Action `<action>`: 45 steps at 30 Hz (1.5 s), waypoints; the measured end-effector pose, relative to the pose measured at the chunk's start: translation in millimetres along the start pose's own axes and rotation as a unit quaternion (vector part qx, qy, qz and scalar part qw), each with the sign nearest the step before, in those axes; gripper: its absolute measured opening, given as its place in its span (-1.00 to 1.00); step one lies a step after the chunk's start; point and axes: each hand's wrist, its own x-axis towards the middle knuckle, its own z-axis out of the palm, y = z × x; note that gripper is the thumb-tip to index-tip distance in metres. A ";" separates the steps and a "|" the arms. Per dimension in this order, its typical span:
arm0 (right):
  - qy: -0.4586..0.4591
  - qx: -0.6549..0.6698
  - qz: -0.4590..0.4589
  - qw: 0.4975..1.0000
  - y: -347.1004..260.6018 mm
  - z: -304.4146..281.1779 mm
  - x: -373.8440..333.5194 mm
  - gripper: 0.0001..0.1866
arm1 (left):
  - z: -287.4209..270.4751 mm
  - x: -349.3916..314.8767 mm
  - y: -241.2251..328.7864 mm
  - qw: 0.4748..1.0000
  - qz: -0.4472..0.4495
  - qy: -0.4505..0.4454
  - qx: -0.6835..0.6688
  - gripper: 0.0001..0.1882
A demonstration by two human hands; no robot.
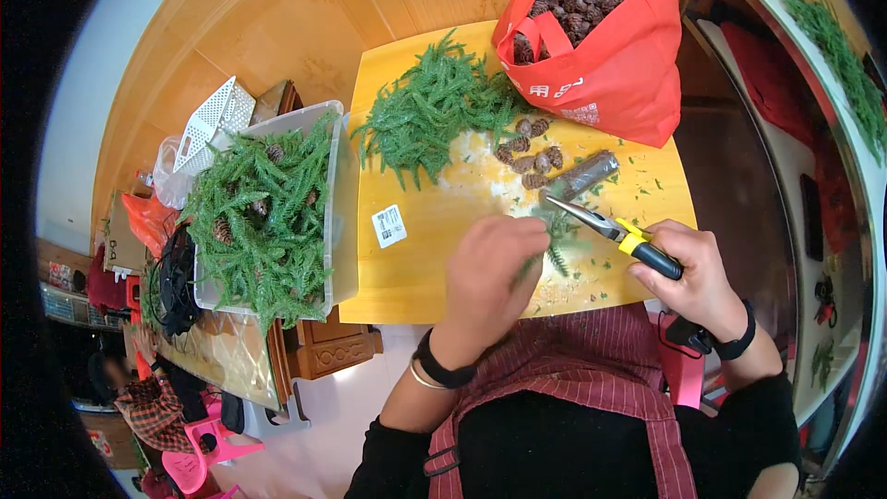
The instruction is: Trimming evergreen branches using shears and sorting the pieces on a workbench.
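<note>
My left hand [490, 268] is closed over the table's near side, its fingers pinching a small green artificial pine sprig [557, 242], slightly blurred. From the right, my right hand [695, 263] grips pliers [601, 222] with yellow and black handles. Their long metal jaws point up and left, close to the sprig's upper end; whether they touch it I cannot tell. Just beyond the jaws lies a dark brown roll in clear wrap [589, 176]. Several small pine cones [527, 155] are beside it, and green clippings lie scattered around.
A heap of green sprigs [425, 111] covers the table's far left. Behind the cones stands a red bag [610, 88] full of pine cones. A clear plastic bin [345, 231] of finished-looking sprigs adjoins the left edge. A white label [389, 225] lies nearby. Another person [157, 411] sits far left.
</note>
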 end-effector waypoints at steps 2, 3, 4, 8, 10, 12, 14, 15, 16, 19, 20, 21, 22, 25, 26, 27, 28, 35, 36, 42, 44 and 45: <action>-0.035 0.012 0.033 0.999 -4.4 -6.3 0.1 -0.72 | -0.3 1.2 3.2 1.000 0.014 0.004 0.024 -0.81; -0.070 0.024 0.064 0.995 -5.4 -8.2 0.1 -0.71 | -0.1 1.0 4.5 0.998 0.029 0.008 0.049 -0.81; -0.071 0.024 0.064 0.995 -2.7 -8.3 -0.8 -0.71 | 1.4 -0.5 4.1 0.998 0.028 0.009 0.049 -0.81; -0.079 0.262 0.069 0.959 11.2 -2.4 -3.2 -0.76 | 6.6 -4.9 0.8 0.969 -0.120 0.031 -0.213 -0.77; -0.053 0.296 0.036 0.953 12.1 -3.9 -5.0 -0.79 | 6.3 -5.5 2.8 0.954 -0.146 0.036 -0.260 -0.76; -0.082 0.285 0.054 0.953 13.7 -8.9 -5.7 -0.69 | 6.5 -7.5 3.8 0.914 -0.232 0.028 -0.330 -0.76; -0.088 0.269 0.061 0.957 14.4 -13.3 -8.3 -0.69 | 6.0 -7.0 6.1 0.896 -0.251 0.034 -0.363 -0.76; -0.094 0.253 0.067 0.961 14.2 -14.5 -9.2 -0.69 | 5.4 -6.3 7.5 0.877 -0.270 0.039 -0.396 -0.75; -0.094 0.253 0.067 0.961 13.6 -15.1 -9.5 -0.69 | 4.6 -5.0 8.5 0.877 -0.270 0.039 -0.396 -0.75; -0.093 0.200 0.033 0.975 12.4 -15.0 -9.8 -0.71 | 1.7 -2.7 10.3 0.862 -0.281 0.033 -0.421 -0.71; -0.085 0.175 0.014 0.981 12.1 -13.8 -9.3 -0.71 | 1.0 -3.0 9.7 0.848 -0.299 0.023 -0.436 -0.69; -0.078 0.149 -0.005 0.986 11.6 -12.7 -8.6 -0.70 | 0.6 -3.1 9.3 0.834 -0.317 0.014 -0.451 -0.67; -0.078 0.149 -0.004 0.986 10.3 -12.1 -7.8 -0.70 | 0.3 -2.8 9.5 0.834 -0.317 0.014 -0.451 -0.67; -0.071 0.125 -0.023 0.989 6.4 -13.4 -6.8 -0.67 | -0.2 -2.1 11.1 0.819 -0.332 0.021 -0.467 -0.67; -0.069 0.111 -0.033 0.991 6.4 -13.2 -6.1 -0.67 | 0.5 -3.9 9.7 0.821 -0.319 0.025 -0.473 -0.67; -0.067 0.098 -0.044 0.992 6.5 -13.0 -5.4 -0.67 | 1.1 -5.4 8.3 0.822 -0.306 0.028 -0.480 -0.66; -0.068 0.098 -0.044 0.992 7.5 -13.7 -5.1 -0.67 | 1.2 -6.5 7.1 0.822 -0.306 0.029 -0.479 -0.66; -0.116 0.037 -0.007 0.993 5.9 -22.6 -5.1 -0.79 | -3.8 -2.5 -0.1 0.927 -0.177 -0.029 -0.329 -0.68; -0.124 0.045 0.002 0.991 7.0 -22.4 -5.1 -0.76 | -3.2 -2.9 -0.8 0.941 -0.158 -0.025 -0.297 -0.69; -0.132 0.213 0.087 0.964 10.4 -20.6 -8.9 -0.80 | 0.0 -6.3 -3.5 0.903 -0.170 0.000 -0.394 -0.79; -0.118 0.212 0.049 0.969 12.2 -19.2 -5.6 -0.76 | -1.0 -5.9 -1.2 0.872 -0.205 -0.007 -0.444 -0.82; -0.103 0.212 0.012 0.972 13.9 -17.7 -3.7 -0.72 | -1.5 -5.7 0.2 0.837 -0.239 -0.013 -0.492 -0.83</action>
